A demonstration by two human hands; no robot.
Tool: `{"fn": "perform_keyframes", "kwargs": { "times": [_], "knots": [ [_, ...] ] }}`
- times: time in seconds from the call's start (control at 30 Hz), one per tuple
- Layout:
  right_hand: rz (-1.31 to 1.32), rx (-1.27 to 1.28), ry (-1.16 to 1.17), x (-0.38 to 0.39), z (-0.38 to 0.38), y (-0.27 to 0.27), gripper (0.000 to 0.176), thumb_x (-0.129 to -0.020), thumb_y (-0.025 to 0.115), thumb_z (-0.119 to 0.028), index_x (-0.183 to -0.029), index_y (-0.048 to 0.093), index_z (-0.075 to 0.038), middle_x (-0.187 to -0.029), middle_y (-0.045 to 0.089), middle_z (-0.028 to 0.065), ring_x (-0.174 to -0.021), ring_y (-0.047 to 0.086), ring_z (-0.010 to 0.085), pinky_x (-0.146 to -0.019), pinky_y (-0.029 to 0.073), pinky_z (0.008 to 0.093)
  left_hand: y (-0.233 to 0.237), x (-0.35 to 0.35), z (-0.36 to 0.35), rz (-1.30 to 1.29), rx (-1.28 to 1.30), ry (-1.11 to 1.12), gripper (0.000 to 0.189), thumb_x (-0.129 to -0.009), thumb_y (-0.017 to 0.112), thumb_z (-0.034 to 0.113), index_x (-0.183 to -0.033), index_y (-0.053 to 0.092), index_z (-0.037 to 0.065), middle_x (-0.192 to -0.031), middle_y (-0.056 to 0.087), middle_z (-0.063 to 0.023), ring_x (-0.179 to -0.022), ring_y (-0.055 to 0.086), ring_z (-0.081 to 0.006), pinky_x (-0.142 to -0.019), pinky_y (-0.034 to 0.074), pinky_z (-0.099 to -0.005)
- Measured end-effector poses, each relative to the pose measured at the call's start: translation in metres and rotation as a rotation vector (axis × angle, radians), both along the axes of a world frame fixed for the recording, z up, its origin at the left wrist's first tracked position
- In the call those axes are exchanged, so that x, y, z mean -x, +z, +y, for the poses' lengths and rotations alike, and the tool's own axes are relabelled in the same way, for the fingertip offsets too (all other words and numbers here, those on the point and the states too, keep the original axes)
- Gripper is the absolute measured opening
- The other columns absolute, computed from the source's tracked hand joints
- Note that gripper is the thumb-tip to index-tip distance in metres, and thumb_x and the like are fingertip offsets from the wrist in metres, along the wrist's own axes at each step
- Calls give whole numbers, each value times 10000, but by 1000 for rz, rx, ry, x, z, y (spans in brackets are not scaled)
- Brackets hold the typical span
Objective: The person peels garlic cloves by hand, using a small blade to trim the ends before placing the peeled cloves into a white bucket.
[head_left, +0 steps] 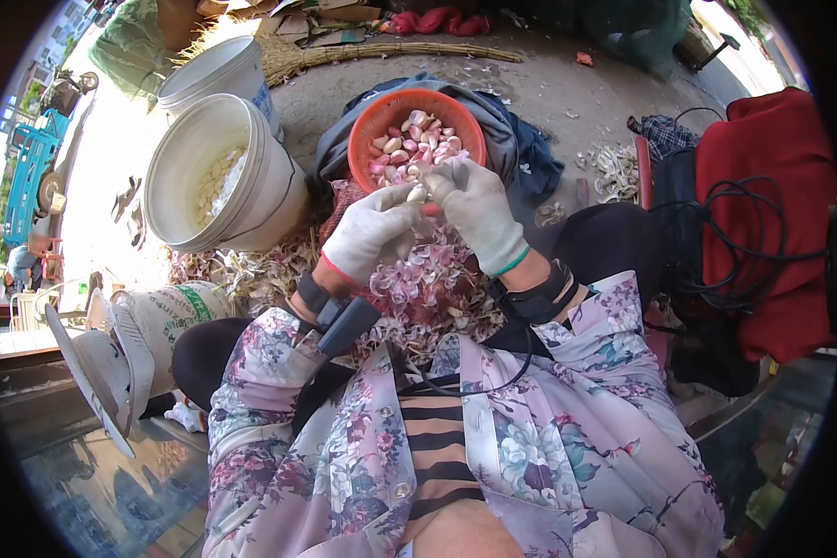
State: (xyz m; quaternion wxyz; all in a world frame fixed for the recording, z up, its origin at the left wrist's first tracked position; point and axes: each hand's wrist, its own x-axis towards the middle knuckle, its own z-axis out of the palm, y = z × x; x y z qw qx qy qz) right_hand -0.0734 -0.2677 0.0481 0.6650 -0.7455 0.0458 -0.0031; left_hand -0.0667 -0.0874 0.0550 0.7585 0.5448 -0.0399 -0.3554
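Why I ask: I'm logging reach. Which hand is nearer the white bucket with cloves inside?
Left. The left hand sits close beside the white bucket; the right hand lies beyond it, farther from the bucket, and both pinch a garlic clove between them.

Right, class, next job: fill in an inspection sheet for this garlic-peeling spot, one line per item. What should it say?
surface: concrete ground, with bits of skin scattered on it.
job's things: orange bowl of cloves; tilted white bucket with pale peeled pieces inside.
clutter: pink skins heaped in the lap; broom lying behind the bowl; second bucket; sack.
grips: left hand and right hand, both gloved, pinch one garlic clove together.
cables: black cables looped over a red bag; thin cable across the chest.
surroundings: sunlit yard, blue vehicle at the left.
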Motion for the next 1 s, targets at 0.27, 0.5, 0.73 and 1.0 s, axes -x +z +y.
{"fn": "perform_keyframes", "kwargs": {
  "times": [0.27, 0.5, 0.73, 1.0],
  "knots": [
    [258, -424, 199, 9, -7, 18, 189, -959, 597, -232, -895, 622, -56, -675, 539, -46, -524, 445, 27, -476, 347, 202, -9, 0, -2, 84, 59, 45, 272, -944, 608, 249, -1119, 557, 48, -923, 636, -10, -605, 511, -45, -489, 340, -178],
    [335, -804, 171, 1, -17, 9, 170, -986, 544, -245, -954, 588, -84, -743, 507, -56, -484, 336, 10, -434, 253, 194, 4, 1, -1, 35, 81, 65, 285, -954, 593, 198, -1179, 549, 28, -953, 647, -42, -613, 508, -44, -496, 365, -179],
    [139, -314, -13, -2, -28, 22, 207, -951, 623, -215, -843, 613, -38, -631, 508, -49, -530, 418, 39, -476, 347, 225, 20, 0, 3, -21, 18, 134, 302, -967, 568, 132, -1234, 524, -2, -973, 654, -73, -635, 521, -55, -516, 401, -192],
    [91, 42, 86, -3, -22, -1, 147, -911, 666, -126, -928, 651, 20, -738, 644, -15, -709, 592, 48, -630, 479, 228, 11, -57, 131, -80, 352, 908, 289, -989, 544, 175, -1223, 513, 7, -1002, 616, -101, -683, 509, -87, -532, 397, -192]
  ]
}}
